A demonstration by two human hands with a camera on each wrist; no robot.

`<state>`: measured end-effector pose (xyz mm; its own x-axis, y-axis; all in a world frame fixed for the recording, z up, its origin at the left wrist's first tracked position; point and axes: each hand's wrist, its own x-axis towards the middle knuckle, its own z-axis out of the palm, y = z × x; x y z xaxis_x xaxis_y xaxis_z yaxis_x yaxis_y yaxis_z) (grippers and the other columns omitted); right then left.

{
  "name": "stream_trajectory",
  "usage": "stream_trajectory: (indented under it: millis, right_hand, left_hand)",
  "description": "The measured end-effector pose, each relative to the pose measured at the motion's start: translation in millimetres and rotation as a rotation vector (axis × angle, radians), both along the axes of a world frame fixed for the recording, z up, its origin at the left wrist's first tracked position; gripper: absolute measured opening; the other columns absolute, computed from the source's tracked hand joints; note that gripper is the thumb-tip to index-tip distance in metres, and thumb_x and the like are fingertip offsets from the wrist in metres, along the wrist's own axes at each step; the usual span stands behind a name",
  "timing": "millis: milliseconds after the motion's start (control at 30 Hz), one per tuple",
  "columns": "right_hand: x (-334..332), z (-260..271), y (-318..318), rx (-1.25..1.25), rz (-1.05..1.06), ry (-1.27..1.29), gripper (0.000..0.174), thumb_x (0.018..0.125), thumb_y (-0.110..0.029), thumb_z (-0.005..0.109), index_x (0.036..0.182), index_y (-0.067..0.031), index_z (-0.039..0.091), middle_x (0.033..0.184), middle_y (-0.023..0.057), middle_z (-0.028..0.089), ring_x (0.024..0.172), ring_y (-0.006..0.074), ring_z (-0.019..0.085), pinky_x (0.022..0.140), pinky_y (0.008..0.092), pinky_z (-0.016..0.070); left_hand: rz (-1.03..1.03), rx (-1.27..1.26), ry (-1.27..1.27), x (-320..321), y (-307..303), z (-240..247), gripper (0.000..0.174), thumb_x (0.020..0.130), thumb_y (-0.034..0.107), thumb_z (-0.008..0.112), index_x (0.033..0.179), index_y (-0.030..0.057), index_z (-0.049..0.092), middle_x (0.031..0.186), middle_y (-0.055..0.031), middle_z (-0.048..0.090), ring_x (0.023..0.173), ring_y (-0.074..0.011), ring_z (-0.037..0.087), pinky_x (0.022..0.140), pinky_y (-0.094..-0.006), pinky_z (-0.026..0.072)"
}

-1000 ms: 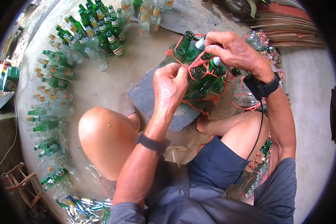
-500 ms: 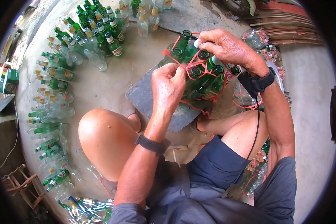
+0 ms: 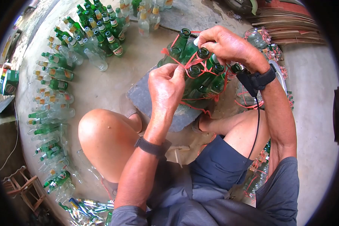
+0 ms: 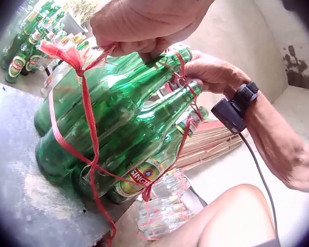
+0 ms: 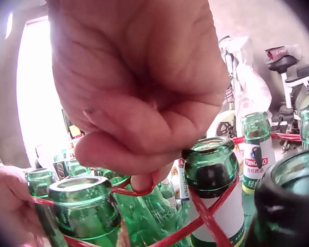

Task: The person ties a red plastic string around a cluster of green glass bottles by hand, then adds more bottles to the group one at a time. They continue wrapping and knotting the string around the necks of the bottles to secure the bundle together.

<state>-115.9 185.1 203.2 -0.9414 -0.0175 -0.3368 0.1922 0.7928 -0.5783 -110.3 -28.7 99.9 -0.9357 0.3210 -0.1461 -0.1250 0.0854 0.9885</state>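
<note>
Several green bottles (image 3: 199,81) stand bunched upright on a dark slab (image 3: 145,96), with red string (image 4: 90,121) round their bodies and crossing between their necks. My left hand (image 3: 165,84) pinches the string between thumb and forefinger at the bunch's left side. Above the necks, my right hand (image 3: 228,45) has its fingers curled round the string; in the right wrist view the string (image 5: 154,180) runs to the fingertips of this hand (image 5: 139,98). A knotted tuft of string (image 4: 69,57) sits below the left hand (image 4: 149,23) in the left wrist view.
Rows of loose bottles (image 3: 58,73) curve along the left side, with more standing upright (image 3: 101,28) at the upper left. Tied bundles of clear bottles (image 3: 258,39) lie on the right. A wooden frame (image 3: 24,186) is at the lower left; my knees flank the slab.
Both hands have shifted slightly left, and the bottle necks have moved a little left with them. The left hand keeps its pinch on the string.
</note>
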Motion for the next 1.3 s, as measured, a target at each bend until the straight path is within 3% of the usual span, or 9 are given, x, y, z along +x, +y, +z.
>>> stream_trajectory:
  millis: [67,500,567,600,667,700,800,967,1300]
  right_hand:
    - [0.9,3.7,-3.9,-0.079,-0.165,-0.116,0.013,0.095,-0.006,0.061,0.100,0.0019,0.069,0.070,0.0011,0.062,0.045,0.0087,0.054,0.040,0.0272,0.0413]
    - [12.1,-9.1,3.1,0.001,-0.119,0.066,0.016,0.089,-0.004,0.061,0.097,0.0029,0.073,0.068,0.0005,0.063,0.046,0.0077,0.054,0.042,0.0276,0.0424]
    - [12.3,-5.9,5.0,0.002,-0.043,0.052,0.020,0.089,-0.004,0.061,0.102,0.0042,0.074,0.071,0.0055,0.067,0.055,0.0123,0.061,0.052,0.0308,0.0490]
    - [14.2,-12.1,8.1,0.000,-0.041,0.055,0.020,0.089,-0.004,0.061,0.102,0.0042,0.074,0.071,0.0055,0.067,0.055,0.0123,0.061,0.052,0.0308,0.0490]
    - [18.0,-32.7,13.7,0.160,0.125,0.529,0.021,0.090,-0.003,0.061,0.105,0.0041,0.074,0.079,0.0127,0.072,0.070,0.0201,0.068,0.067,0.0343,0.0539]
    - [23.5,-28.5,4.7,0.197,0.063,0.532,0.019,0.091,-0.003,0.061,0.106,0.0024,0.073,0.089,0.0163,0.072,0.083,0.0267,0.070,0.077,0.0363,0.0541]
    - [42.6,-14.2,-31.6,0.281,-0.102,0.762,0.016,0.087,-0.002,0.062,0.099,-0.0025,0.073,0.092,0.0173,0.071,0.086,0.0374,0.071,0.078,0.0452,0.0566]
    - [74.0,-18.0,-84.9,0.202,-0.068,0.753,0.022,0.085,-0.009,0.074,0.106,-0.0084,0.070,0.101,0.0102,0.066,0.090,0.0344,0.070,0.076,0.0432,0.0578]
    - [77.1,-22.1,-87.1,0.326,-0.063,0.698,0.020,0.085,-0.015,0.075,0.103,-0.0088,0.069,0.099,0.0103,0.065,0.086,0.0354,0.070,0.074,0.0437,0.0577]
  left_hand:
    - [0.019,-0.044,0.021,0.6,-0.3,1.1,0.022,0.093,0.015,0.070,0.095,-0.0050,0.078,0.067,-0.0133,0.070,0.063,-0.0140,0.063,0.064,-0.0346,0.0514]
    - [0.011,-0.020,0.011,3.9,-25.3,10.1,0.022,0.094,0.013,0.072,0.094,-0.0086,0.077,0.068,-0.0068,0.069,0.065,-0.0107,0.059,0.061,-0.0322,0.0488]
    - [0.046,-0.027,0.036,5.3,-33.2,9.4,0.022,0.094,0.015,0.076,0.091,-0.0069,0.078,0.069,0.0053,0.058,0.064,-0.0042,0.048,0.056,-0.0267,0.0382]
    - [0.048,-0.030,0.039,6.9,-35.9,11.5,0.022,0.094,0.015,0.076,0.091,-0.0069,0.078,0.069,0.0053,0.058,0.064,-0.0042,0.048,0.056,-0.0267,0.0382]
    - [0.020,-0.009,-0.020,8.3,-41.7,14.8,0.021,0.095,0.014,0.077,0.092,-0.0060,0.078,0.070,0.0057,0.059,0.065,-0.0037,0.048,0.057,-0.0259,0.0379]
    - [0.021,0.024,-0.015,9.4,-42.9,14.0,0.020,0.095,0.014,0.076,0.093,-0.0059,0.078,0.071,0.0062,0.059,0.065,-0.0032,0.048,0.057,-0.0249,0.0379]
    - [0.019,0.026,-0.017,9.2,-45.9,18.7,0.020,0.096,0.014,0.075,0.094,-0.0062,0.078,0.072,0.0066,0.059,0.066,-0.0027,0.049,0.057,-0.0241,0.0379]
    - [0.014,0.049,-0.045,9.8,-46.6,17.0,0.021,0.096,0.015,0.075,0.095,-0.0058,0.078,0.073,0.0068,0.060,0.068,-0.0031,0.049,0.059,-0.0241,0.0388]
    - [0.019,0.025,0.030,9.5,-52.2,18.4,0.021,0.097,0.014,0.074,0.093,-0.0058,0.078,0.075,0.0055,0.063,0.069,-0.0043,0.049,0.061,-0.0249,0.0403]
